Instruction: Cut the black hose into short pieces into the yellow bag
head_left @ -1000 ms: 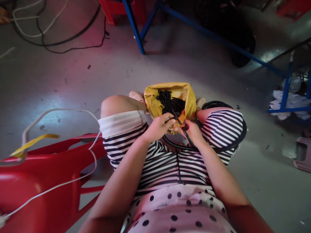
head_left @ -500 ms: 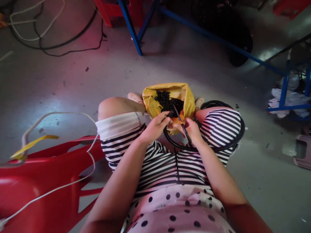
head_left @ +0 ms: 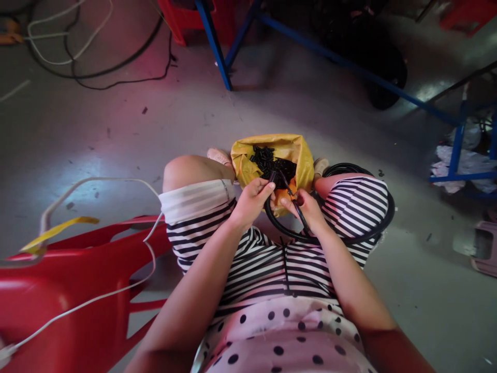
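Note:
I sit with a yellow bag (head_left: 298, 150) between my knees, filled with several short black tube pieces (head_left: 272, 163). My left hand (head_left: 252, 199) pinches the free end of a black hose (head_left: 349, 238) that coils round my right thigh. My right hand (head_left: 306, 207) is closed on a slim black-handled cutting tool (head_left: 297, 207) with an orange part, its tip pointing at the hose end over the bag's mouth. Both hands meet just in front of the bag.
A red plastic chair (head_left: 70, 290) stands at my left with a white cable (head_left: 97, 181) and yellow strap over it. Blue metal frame legs (head_left: 217, 46) rise ahead and at the right. Loose cables lie on the grey floor at the far left.
My left hand has drawn the hose end up and forward, so more of the hose now arcs between my hands. The right hand has barely moved.

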`<move>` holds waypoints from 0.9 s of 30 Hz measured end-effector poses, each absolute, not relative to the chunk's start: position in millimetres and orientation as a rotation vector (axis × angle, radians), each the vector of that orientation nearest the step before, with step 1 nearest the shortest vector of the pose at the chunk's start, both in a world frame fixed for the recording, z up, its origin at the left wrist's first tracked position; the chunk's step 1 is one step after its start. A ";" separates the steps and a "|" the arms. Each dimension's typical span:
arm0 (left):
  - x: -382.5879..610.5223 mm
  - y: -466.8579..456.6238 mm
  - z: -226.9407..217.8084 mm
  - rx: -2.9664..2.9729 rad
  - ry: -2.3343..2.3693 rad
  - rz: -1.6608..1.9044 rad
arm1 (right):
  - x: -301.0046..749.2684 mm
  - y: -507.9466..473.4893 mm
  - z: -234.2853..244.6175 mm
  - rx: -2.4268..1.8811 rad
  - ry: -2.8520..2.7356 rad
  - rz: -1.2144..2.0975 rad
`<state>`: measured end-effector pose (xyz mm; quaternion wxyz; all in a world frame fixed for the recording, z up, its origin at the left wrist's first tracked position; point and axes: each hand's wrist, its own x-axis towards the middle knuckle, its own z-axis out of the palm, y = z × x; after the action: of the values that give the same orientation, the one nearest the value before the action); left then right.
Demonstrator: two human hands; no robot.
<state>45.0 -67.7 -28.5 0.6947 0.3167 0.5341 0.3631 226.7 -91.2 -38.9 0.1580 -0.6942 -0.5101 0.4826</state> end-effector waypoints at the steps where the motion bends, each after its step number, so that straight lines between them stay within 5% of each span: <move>1: 45.6 -67.6 -28.1 0.697 1.196 0.826 | 227.1 -91.6 -40.3 -1.980 -1.458 1.390; 27: 50.8 -66.9 -23.5 0.730 1.122 0.954 | 225.5 -89.7 -32.6 -1.923 -1.475 1.506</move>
<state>50.8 -66.9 -23.5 0.6808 0.3251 0.5001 0.4251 225.5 -89.7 -32.6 0.1434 -0.6670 -0.5116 0.5222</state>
